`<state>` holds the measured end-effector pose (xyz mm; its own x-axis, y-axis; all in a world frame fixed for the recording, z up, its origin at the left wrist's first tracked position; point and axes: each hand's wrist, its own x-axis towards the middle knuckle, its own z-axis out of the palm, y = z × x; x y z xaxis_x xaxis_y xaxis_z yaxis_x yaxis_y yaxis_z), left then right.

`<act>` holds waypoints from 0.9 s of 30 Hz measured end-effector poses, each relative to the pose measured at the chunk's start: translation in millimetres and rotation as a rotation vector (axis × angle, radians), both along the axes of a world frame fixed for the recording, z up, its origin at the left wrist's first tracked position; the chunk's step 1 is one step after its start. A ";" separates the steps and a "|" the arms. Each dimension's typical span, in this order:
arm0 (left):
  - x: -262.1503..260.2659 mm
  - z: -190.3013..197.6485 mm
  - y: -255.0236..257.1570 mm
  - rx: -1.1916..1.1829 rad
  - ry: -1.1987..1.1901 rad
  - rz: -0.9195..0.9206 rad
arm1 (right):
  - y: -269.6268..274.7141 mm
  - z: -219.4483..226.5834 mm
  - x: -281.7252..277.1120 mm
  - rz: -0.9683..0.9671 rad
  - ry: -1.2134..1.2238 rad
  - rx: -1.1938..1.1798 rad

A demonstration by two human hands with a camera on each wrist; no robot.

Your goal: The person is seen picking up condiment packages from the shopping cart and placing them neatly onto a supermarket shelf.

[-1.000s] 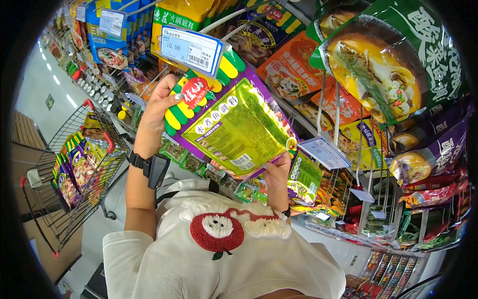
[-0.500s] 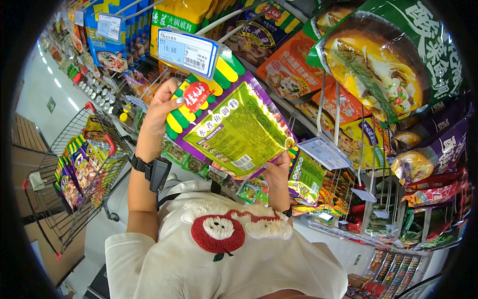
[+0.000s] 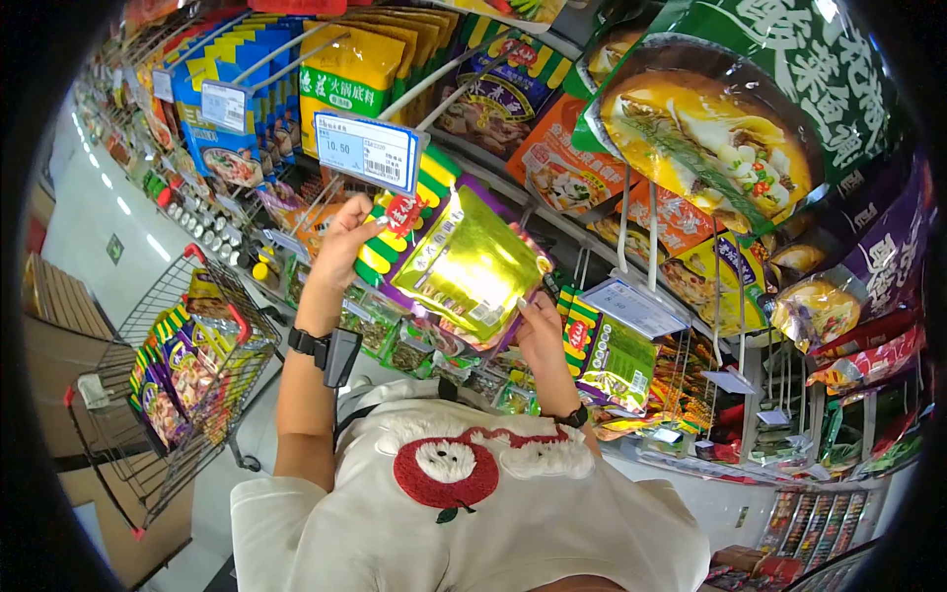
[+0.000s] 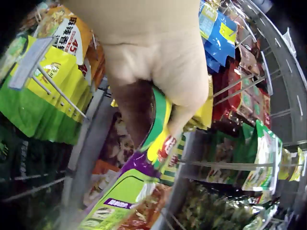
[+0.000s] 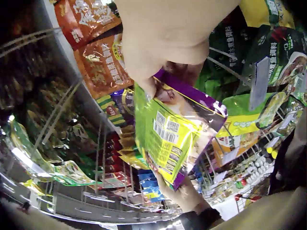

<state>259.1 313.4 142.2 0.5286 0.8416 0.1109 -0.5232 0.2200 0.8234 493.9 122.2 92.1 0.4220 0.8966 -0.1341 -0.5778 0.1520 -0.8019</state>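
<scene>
1. seasoning packet: green-yellow panel with purple border, striped yellow/green top with a red logo, barcode on the face toward the person; held up in the air in front of the hanging rack, tilted, top corner up-left, bottom corner down-right
2. left hand: pinches the packet's top striped corner, thumb on the near face, fingers curled behind; left wrist view shows the fingers wrapped over the striped edge
3. right hand: pinches the packet's lower right corner, thumb on the front, fingers behind; right wrist view shows the packet hanging from that grip, barcode side out
4. price tag: white with blue frame, reads 10.50, sits on a peg end just above the left hand and the packet's top
5. second price tag: on a peg just right of the packet, above the right hand
6. rack around it: yellow packets upper left, blue packets further left, orange packets behind, big green bag with a fish soup picture upper right
7. shopping cart: wire, red corners, stands in the aisle left of the person, well apart from the packet; holds several packets of the same purple/striped kind
8. person wears a white shirt with a red apple patch, wrist cameras strapped on both arms
</scene>
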 end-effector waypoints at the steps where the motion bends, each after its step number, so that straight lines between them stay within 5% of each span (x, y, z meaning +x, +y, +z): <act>1: 0.2 -18.2 9.7 0.073 0.080 0.030 | 5.5 -8.0 2.0 -0.006 -0.037 -0.035; 5: 5.8 -74.1 31.4 0.169 0.316 0.117 | 21.3 -26.0 3.6 0.048 -0.116 -0.257; 10: 1.3 -66.3 27.5 0.691 0.981 0.285 | 29.9 -69.6 12.6 0.090 -0.310 -0.398; 11: 0.4 -75.7 31.5 0.787 0.921 0.351 | 33.5 -87.6 16.8 0.069 -0.352 -0.433; 22: -18.3 -123.5 41.4 0.532 1.255 0.249 | 38.2 -67.3 -6.3 -0.108 -0.720 -0.558; 27: -29.1 -127.0 43.1 0.547 1.143 0.222 | 36.8 -69.7 -13.8 -0.220 -0.819 -0.671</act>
<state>230.0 356.5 15.3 0.4063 0.9125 0.0468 0.5545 -0.2870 0.7812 480.1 159.0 22.4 0.7494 0.6390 -0.1732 0.1583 -0.4270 -0.8903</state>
